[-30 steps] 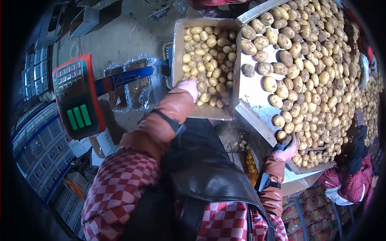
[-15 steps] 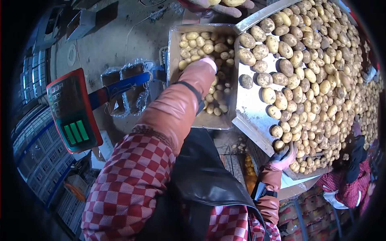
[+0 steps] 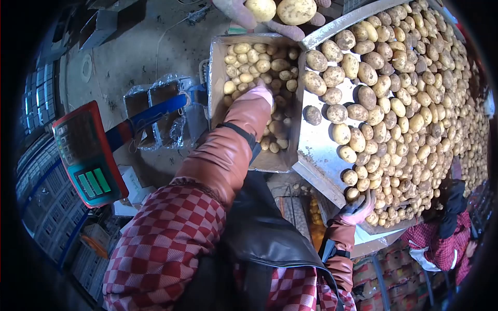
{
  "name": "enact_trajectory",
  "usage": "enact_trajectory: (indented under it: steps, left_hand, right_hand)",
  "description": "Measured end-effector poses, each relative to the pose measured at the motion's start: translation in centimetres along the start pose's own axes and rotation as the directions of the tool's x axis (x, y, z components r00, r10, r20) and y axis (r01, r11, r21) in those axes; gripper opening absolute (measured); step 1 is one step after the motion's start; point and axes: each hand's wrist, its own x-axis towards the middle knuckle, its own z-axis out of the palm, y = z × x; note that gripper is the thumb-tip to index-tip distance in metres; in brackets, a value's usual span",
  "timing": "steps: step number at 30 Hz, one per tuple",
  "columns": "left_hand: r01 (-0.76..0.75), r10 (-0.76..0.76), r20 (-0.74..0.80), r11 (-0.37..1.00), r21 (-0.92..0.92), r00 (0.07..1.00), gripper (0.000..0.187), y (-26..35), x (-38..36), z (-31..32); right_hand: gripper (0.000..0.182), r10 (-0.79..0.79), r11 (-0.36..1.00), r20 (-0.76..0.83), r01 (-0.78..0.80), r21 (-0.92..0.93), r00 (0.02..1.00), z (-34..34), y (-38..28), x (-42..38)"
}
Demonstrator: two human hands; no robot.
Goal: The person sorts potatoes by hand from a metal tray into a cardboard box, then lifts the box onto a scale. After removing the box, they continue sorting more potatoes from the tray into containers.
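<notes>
Reaching into an open brown cardboard box (image 3: 270, 164), the left hand (image 3: 259, 96) in a pink glove is pressing down among small yellow potatoes (image 3: 263, 66); its fingers are pointing away from the camera (their grip is staying out of sight, so whether it is closing on a potato I cannot tell). The potatoes are covering the box floor on both sides of the hand. Right of the box, a pale metal tabletop (image 3: 319, 132) with raised edges is carrying a broad spread of yellow and soil-speckled potatoes (image 3: 373, 119). At its near corner the right hand (image 3: 360, 208), pink-gloved with dark fingertips, is resting beside the lowest potatoes, its grip standing apart.

Further items: a red-framed scale display (image 3: 92, 158) with green-lit digits is standing left of the box, a blue metal arm (image 3: 161, 111) running from it towards the box. Above the box, a co-worker's gloved hand (image 3: 236, 10) is showing beside two large yellow potatoes (image 3: 296, 10). At far right, another person (image 3: 441, 236) in a red checked top is working near the tabletop's end.
</notes>
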Motion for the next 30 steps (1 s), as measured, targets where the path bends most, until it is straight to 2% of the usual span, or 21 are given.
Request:
enact_trajectory:
  steps: [2, 5, 6, 9, 11, 12, 15, 16, 18, 20, 23, 25, 26, 27, 28, 29, 30]
  left_hand:
    - [-0.043, 0.042, -0.017, 0.998, -0.038, 0.999, 0.069, -1.0, 1.5, 0.8]
    - [-0.289, 0.261, -0.146, 0.929, -0.232, 0.954, 0.073, -6.2, 9.5, 5.9]
    - [-0.452, 0.454, -0.109, 0.891, 0.042, 0.884, 0.071, -6.3, 5.7, 2.0]
    - [-0.639, 0.649, 0.027, 0.739, 0.211, 0.760, 0.064, -5.8, -0.6, -4.8]
    - [-0.413, 0.452, 0.165, 0.883, -0.224, 0.877, 0.077, -4.9, -1.5, -5.0]
    - [-0.407, 0.447, 0.170, 0.885, -0.228, 0.878, 0.077, -4.3, -1.8, -4.4]
    - [-0.436, 0.410, 0.189, 0.892, 0.121, 0.892, 0.057, -1.4, -2.7, -3.5]
    - [-0.252, 0.226, 0.194, 0.961, 0.119, 0.955, 0.053, -0.1, -4.1, -4.0]
    - [-0.213, 0.210, -0.035, 0.961, -0.178, 0.977, 0.042, -1.0, -5.2, -2.2]
    - [-0.241, 0.142, -0.257, 0.879, -0.411, 0.956, 0.040, -2.0, -8.3, -1.0]
    - [-0.234, -0.010, -0.405, 0.803, -0.548, 0.914, 0.047, -4.1, -12.9, -2.0]
    - [-0.322, -0.145, -0.485, 0.581, -0.747, 0.862, 0.040, -5.5, -13.8, 0.7]
    - [-0.247, -0.162, -0.333, 0.398, -0.883, 0.929, 0.036, -6.3, -16.3, -0.1]
    - [-0.165, -0.127, -0.192, 0.192, -0.967, 0.973, 0.032, -6.7, -18.4, -1.2]
    - [-0.107, -0.004, -0.107, -0.084, -0.991, 0.994, 0.031, -7.2, -17.7, 0.3]
    - [-0.010, 0.158, -0.068, -0.340, -0.940, 0.985, 0.030, -7.7, -16.4, 2.3]
    - [-0.040, 0.182, -0.105, -0.328, -0.944, 0.978, 0.031, -7.9, -14.9, 4.1]
  right_hand:
    - [0.039, 0.012, 1.000, 0.000, -0.012, 0.003, 1.000, 0.0, -0.1, 0.0]
    - [0.039, 0.005, 1.000, -0.004, -0.005, -0.005, 1.000, -0.3, -0.7, 0.3]
    - [0.039, 0.012, 1.000, -0.010, -0.012, 0.017, 1.000, -0.2, -0.5, 0.3]
    - [0.039, 0.000, 1.000, 0.010, 0.000, 0.000, 1.000, -0.2, -0.1, 0.2]
    - [0.040, 0.004, 1.000, 0.022, -0.004, 0.001, 1.000, -0.1, -0.1, 0.2]
    - [0.040, 0.015, 1.000, 0.014, -0.015, 0.014, 1.000, -0.2, -0.2, 0.2]
    - [0.040, 0.014, 0.999, 0.030, -0.015, 0.037, 0.999, -0.1, 0.5, -0.2]
    - [0.040, 0.010, 1.000, 0.035, -0.011, 0.029, 0.999, 0.1, 0.8, -0.2]
    - [0.040, 0.043, 0.999, 0.042, -0.044, 0.026, 0.998, 0.2, 0.5, 0.0]
    - [0.040, 0.024, 0.999, 0.016, -0.025, 0.043, 1.000, 0.2, 1.0, -0.3]
    - [0.037, -0.017, 0.998, -0.040, 0.019, 0.053, 0.999, 1.1, 1.8, -0.4]
    - [0.039, -0.033, 0.996, -0.031, 0.035, 0.076, 0.999, 1.2, 2.7, -0.6]
    - [0.040, -0.041, 0.995, -0.023, 0.043, 0.086, 0.999, 1.4, 3.3, -0.7]
    - [0.042, -0.046, 0.995, -0.020, 0.047, 0.092, 0.999, 1.5, 3.7, -0.6]
    - [0.044, -0.048, 0.992, -0.015, 0.049, 0.113, 0.999, 1.7, 4.3, -0.9]
    - [0.043, -0.080, 0.995, -0.013, 0.081, 0.058, 0.997, 2.1, 4.8, -0.8]
    - [0.042, -0.101, 0.994, -0.006, 0.102, 0.048, 0.995, 2.5, 5.5, -0.7]
